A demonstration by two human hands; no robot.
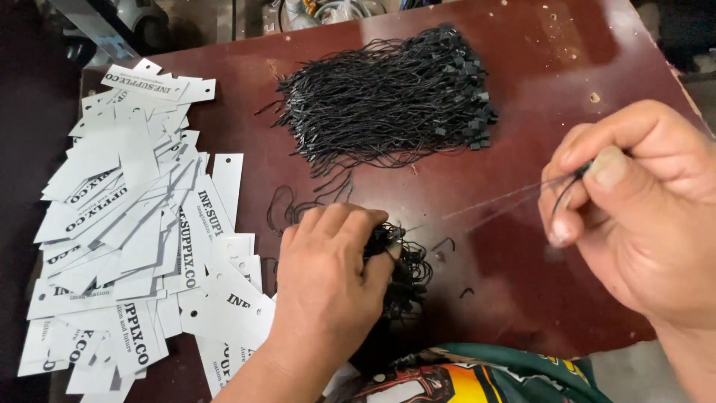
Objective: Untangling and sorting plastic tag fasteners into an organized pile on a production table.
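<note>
My right hand, at frame right, pinches one black tag string running leftward to the string bundle my left hand clamps at lower centre.

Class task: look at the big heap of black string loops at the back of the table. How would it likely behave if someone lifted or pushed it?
The heap of black string loops is probably floppy: thin strands curl loosely at its edge. It likely tangles and lifts in clumps, since the strands cross each other. It seems light; the right hand draws one strand with just its fingertips.
</note>
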